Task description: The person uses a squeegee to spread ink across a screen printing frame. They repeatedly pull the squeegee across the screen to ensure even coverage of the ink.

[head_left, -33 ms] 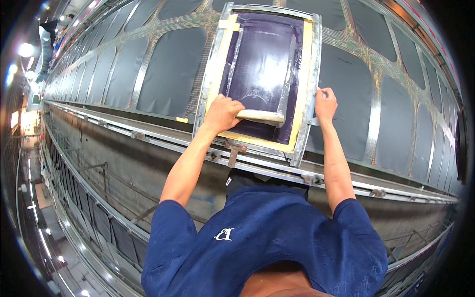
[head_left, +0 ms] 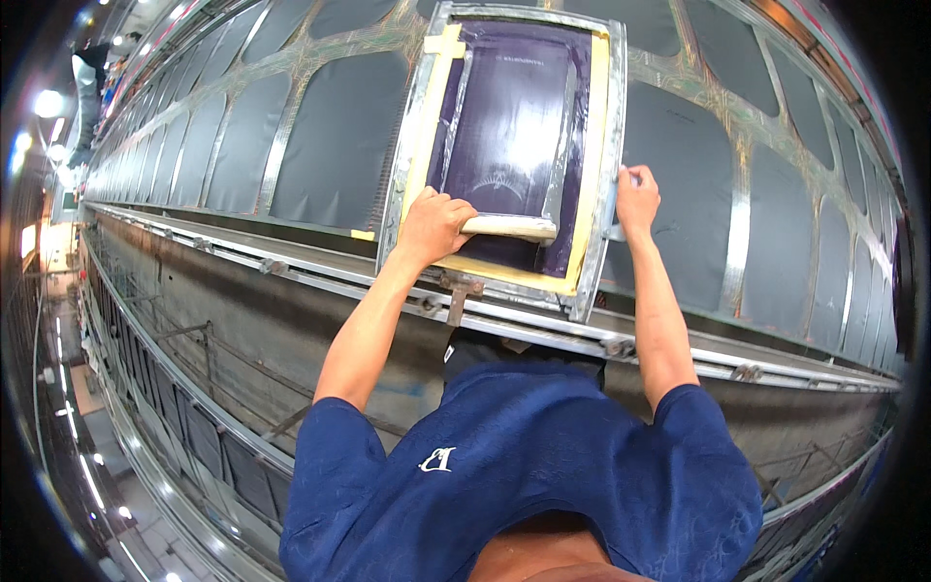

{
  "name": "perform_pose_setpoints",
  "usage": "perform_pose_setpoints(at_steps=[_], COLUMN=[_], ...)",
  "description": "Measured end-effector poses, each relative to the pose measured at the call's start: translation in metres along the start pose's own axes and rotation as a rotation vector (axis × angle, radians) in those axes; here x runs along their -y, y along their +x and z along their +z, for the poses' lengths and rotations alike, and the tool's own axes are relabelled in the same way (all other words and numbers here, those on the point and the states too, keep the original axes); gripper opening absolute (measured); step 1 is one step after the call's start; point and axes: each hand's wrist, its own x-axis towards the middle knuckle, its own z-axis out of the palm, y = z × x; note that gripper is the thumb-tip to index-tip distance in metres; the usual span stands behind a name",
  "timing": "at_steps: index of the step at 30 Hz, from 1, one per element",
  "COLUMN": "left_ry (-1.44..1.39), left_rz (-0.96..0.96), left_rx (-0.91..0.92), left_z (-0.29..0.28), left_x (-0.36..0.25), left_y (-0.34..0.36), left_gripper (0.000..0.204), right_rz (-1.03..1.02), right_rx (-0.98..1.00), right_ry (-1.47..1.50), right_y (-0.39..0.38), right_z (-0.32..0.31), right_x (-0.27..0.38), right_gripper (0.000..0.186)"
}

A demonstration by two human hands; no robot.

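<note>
A metal-edged printing screen (head_left: 613, 116) with a dark purple mesh lies in front of me, yellow tape along its inner sides. Near its lower end rests a squeegee (head_left: 514, 227) with a pale handle, set crosswise on the mesh. My left hand (head_left: 433, 229) wraps round the squeegee's left end, beside the left rail of the frame. At the right rail, my right hand (head_left: 637, 199) has curled fingers against the frame's outer edge; its fingertips are partly hidden. An arc-shaped pattern (head_left: 499, 184) shows on the mesh just beyond the squeegee.
Rows of dark grey fabric panels (head_left: 339, 145) cover the long table on both sides of the screen. A metal rail (head_left: 524, 330) with small fittings follows the table's near edge, and a rusty bracket (head_left: 458, 299) meets the frame there. Behind me on the left runs another railing (head_left: 184, 388).
</note>
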Motion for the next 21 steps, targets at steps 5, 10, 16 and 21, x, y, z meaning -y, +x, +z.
perform_pose_setpoints(at_steps=[5, 10, 16, 21], left_ry=[0.01, 0.002, 0.031, 0.06], left_rz=[0.034, 0.117, 0.132, 0.161], left_rx=[-0.041, -0.215, -0.144, -0.157], left_z=[-0.01, 0.017, 0.031, 0.044], left_x=[-0.006, 0.005, 0.072, 0.154], left_y=[-0.061, -0.059, 0.031, 0.176], left_gripper=[0.039, 0.019, 0.033, 0.038], right_rz=[0.056, 0.043, 0.169, -0.243], right_rx=[0.005, -0.036, 0.18, 0.183], right_ry=[-0.047, -0.153, -0.321, -0.105], right_y=[-0.009, -0.005, -0.002, 0.082], right_z=[0.017, 0.024, 0.014, 0.033], right_x=[0.016, 0.006, 0.02, 0.059], right_gripper=[0.025, 0.027, 0.027, 0.033])
